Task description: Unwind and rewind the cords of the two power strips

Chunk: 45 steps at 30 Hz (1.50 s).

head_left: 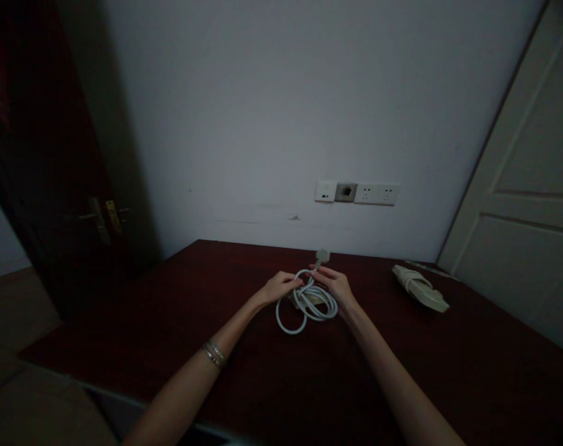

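A white power cord [325,302] lies in loose coils between my two hands, above the dark red tabletop. Its plug [322,254] sticks up at the far side, just beyond my right fingertips. My left hand [280,287] is closed on the cord at the left of the coils, with one larger loop hanging below it. From the right, my right hand [335,285] grips the cord near the plug, its fingers partly hidden by the loops. A pale flat piece shows behind the coils; I cannot make out what it is.
On the right of the table [235,266] rests a pale power strip [420,289] with a cord wrapped round it. Wall sockets [376,194] are set in the wall behind. A dark door [44,186] stands at left, a pale panelled door [527,186] at right.
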Available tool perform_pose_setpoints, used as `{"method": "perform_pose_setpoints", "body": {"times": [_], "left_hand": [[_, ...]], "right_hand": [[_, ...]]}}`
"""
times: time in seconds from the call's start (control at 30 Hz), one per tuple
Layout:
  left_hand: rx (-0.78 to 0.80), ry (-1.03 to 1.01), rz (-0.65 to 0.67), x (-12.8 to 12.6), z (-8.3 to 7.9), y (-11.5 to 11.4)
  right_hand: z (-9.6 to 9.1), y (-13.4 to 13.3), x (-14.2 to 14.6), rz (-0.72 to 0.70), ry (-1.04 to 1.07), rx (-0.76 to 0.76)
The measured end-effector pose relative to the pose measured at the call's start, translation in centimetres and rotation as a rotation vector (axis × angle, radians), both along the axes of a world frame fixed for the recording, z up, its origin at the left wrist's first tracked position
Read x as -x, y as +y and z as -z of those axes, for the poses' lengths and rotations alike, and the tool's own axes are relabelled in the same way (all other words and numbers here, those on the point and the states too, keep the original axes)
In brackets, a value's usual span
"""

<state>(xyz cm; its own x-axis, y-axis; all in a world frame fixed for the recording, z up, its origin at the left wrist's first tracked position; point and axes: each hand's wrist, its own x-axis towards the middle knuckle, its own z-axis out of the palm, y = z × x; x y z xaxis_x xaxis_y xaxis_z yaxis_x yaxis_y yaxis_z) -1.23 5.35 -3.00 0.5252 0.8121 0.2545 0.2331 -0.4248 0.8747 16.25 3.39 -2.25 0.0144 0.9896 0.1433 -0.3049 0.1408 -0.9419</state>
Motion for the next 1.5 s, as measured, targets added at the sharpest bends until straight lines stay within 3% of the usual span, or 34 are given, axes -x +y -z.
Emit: {"method": "perform_pose_setpoints", "body": {"times": [0.1,0.37,0.6,0.77,0.9,1.17,1.3,1.37,1.5], "left_hand": [[0.041,-0.042,0.037,0.0,-0.1,-0.1],[-0.158,0.060,-0.106,-0.6,0.3,-0.1],[-0.263,0.140,-0.090,-0.6,-0.1,-0.9],[-0.299,0.196,-0.080,-0.7,-0.5,-1.6],[-0.334,0.262,-0.124,-0.8,-0.4,-1.5],[-0.353,0.355,-0.452,-1.3,-0.2,-1.7],[-0.387,0.398,-0.506,-1.0,-0.4,-1.9],[-0.413,0.424,-0.508,-0.8,-0.5,-1.9],[-0.433,0.500,-0.495,-0.8,-0.8,-2.0]], "right_hand": [[0.1,0.1,0.0,0.031,-0.038,-0.012],[-0.4,0.5,-0.5,0.198,-0.087,-0.075],[-0.8,0.0,-1.1,0.329,-0.231,-0.332],[-0.8,0.1,-1.2,0.383,-0.297,-0.360],[-0.8,0.1,-1.3,0.338,-0.299,-0.395],[-1.1,-0.4,-0.5,0.222,-0.347,-0.586],[-0.7,-0.7,0.3,0.176,-0.500,-0.652],[-0.2,-0.7,0.8,0.162,-0.544,-0.639],[0.2,-0.5,1.2,0.176,-0.409,-0.515]]}}
